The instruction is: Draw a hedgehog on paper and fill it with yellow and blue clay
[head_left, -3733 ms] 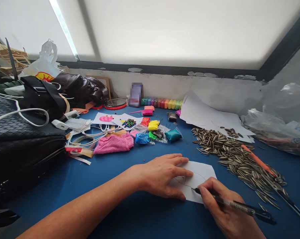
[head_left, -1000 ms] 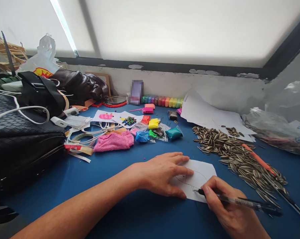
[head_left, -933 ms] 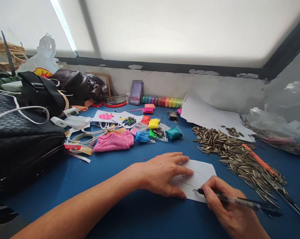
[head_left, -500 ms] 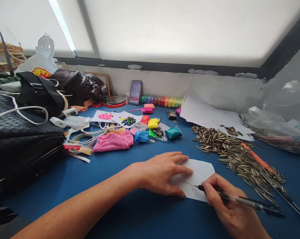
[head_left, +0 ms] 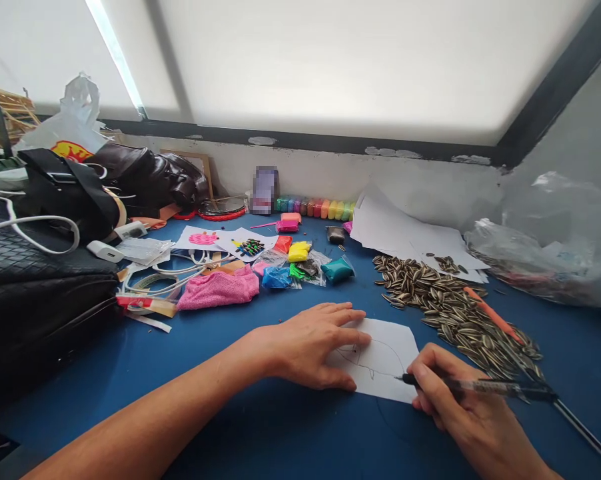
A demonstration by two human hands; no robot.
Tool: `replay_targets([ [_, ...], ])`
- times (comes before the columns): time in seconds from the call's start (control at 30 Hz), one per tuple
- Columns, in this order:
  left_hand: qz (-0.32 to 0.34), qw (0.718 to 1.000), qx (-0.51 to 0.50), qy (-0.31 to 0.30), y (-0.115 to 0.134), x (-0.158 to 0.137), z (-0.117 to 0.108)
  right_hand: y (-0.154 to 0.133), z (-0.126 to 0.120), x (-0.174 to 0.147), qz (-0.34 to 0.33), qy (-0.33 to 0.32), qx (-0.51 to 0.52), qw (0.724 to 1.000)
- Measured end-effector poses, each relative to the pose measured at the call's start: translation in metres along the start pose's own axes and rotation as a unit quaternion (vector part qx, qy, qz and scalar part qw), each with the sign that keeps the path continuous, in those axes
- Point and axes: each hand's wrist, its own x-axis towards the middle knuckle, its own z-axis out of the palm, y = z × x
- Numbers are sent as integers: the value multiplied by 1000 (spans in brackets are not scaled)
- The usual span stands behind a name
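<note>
A small sheet of white paper (head_left: 388,387) lies on the blue table in front of me, with a thin, rounded outline drawn on it. My left hand (head_left: 315,347) is spread flat across the paper's left side, fingers apart, hiding part of the drawing. Between the closed fingers of my right hand (head_left: 460,400) is a black pen (head_left: 490,387). Its tip touches the paper near the right edge, at the lower end of the curved line.
Sunflower seeds (head_left: 445,307) lie heaped at the right, with an orange-handled tool (head_left: 495,317) across them. Behind are paper sheets (head_left: 400,227) and a plastic bag (head_left: 545,253). Clay packets (head_left: 338,269), a pink cloth (head_left: 219,288) and a black bag (head_left: 40,313) occupy the left and middle.
The pen tip has moved right along the paper, and the drawn line now extends farther along the outline's lower right. My left hand stays on the paper; the view has shifted slightly.
</note>
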Motion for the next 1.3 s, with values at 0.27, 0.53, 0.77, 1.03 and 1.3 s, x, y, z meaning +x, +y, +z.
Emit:
replay_targets([
  [0.27,10,1000,6,10,1,-1,2,1,2,2,-89,57,-50,993],
  [0.53,13,1000,8,3,0,-2,2,7,5,1,-115,53,-55,990],
  [0.77,5,1000,4,-5,2,-2,1,16,9,2,-126,53,-43,990],
  [1.03,11,1000,3,-5,1,-2,1,12,7,2,-125,46,-53,990],
  [1.3,14,1000,1,0,-1,-1,3,17,9,1,-123,44,-52,990],
])
